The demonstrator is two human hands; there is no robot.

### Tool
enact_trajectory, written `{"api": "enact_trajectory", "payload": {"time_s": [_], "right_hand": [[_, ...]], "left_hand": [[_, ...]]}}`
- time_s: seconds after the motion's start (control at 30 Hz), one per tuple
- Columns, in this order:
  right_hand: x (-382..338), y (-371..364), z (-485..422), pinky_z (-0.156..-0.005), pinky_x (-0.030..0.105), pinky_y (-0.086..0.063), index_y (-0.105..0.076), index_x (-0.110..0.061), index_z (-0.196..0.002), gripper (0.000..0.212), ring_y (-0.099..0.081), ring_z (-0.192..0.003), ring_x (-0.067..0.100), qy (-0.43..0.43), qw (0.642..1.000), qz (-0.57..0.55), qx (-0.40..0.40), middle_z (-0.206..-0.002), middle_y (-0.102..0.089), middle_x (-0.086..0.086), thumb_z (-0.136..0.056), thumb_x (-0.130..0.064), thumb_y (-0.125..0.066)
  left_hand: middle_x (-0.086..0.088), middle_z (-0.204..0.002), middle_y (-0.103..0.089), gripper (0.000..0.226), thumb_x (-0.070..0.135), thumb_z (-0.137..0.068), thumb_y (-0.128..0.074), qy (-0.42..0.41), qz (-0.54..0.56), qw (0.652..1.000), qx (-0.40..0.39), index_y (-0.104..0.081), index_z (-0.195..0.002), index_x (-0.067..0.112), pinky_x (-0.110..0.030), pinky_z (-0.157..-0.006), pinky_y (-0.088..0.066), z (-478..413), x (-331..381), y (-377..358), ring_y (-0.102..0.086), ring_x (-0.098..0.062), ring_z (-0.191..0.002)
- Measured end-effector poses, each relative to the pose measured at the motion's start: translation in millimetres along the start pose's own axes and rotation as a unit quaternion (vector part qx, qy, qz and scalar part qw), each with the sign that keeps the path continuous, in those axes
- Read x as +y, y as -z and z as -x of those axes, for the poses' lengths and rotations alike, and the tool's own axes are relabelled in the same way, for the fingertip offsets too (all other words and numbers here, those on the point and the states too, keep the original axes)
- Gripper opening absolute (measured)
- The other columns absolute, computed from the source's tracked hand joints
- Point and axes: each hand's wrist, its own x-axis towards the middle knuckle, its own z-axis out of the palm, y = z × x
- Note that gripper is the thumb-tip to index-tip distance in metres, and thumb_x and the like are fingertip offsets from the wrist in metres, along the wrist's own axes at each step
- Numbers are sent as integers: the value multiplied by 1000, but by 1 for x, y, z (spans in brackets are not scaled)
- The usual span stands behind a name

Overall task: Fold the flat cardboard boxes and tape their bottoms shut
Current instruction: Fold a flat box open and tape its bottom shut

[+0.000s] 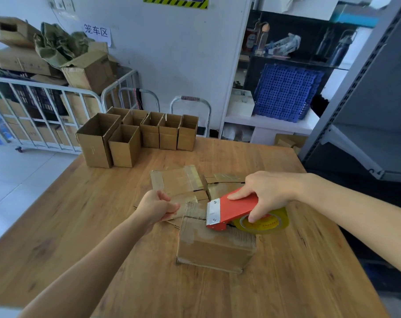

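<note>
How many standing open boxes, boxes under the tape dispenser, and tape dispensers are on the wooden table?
Standing open boxes: 7
Box under the dispenser: 1
Tape dispenser: 1
Total: 9
Flattened pieces overlap, so they are left uncounted.

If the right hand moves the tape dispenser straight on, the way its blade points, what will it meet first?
Most likely the cardboard flap that the left hand holds: it lies just ahead of the tape dispenser in the right hand. The left hand comes next. Height is unclear from one view.
</note>
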Motion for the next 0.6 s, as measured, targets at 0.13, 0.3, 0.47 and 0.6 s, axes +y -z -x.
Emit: {"api": "enact_trajectory", "payload": {"time_s": [0.13,0.3,0.47,0.6], "right_hand": [[-6,0,-2,-69,30,-42,-37,-48,-144,72,-49,-84,11,1,1000,19,2,-94,-47,-11,-79,-58,-66],[-11,-1,-3,-74,31,-46,-37,-48,-144,71,-48,-83,10,-5,999,44,13,-95,-48,-9,-80,-59,-64],[-14,-2,-7,-77,35,-48,-35,-48,-144,70,-47,-82,11,-9,997,72,28,-95,-47,-7,-80,-60,-62],[-14,-1,-10,-74,31,-45,-37,-47,-144,70,-44,-78,9,-7,997,71,28,-90,-42,-11,-80,-60,-62]], "left_hand": [[-17,-88,-65,33,-4,-79,-73,20,22,999,20,-50,-103,1,-30,-66,-53,-5,-15,0,-61,-22,-72],[-16,-82,-68,29,-7,-84,-67,65,129,989,14,-45,-96,6,-24,-59,-53,-7,-38,-10,-64,-15,-66],[-13,-86,-61,29,-2,-82,-72,58,153,985,63,-48,-98,3,-26,-60,-54,-7,-44,-28,-61,-17,-68],[-10,-86,-65,33,12,-79,-79,-7,93,985,144,-54,-99,4,-37,-75,-57,-3,-52,-38,-64,-19,-73]]}}
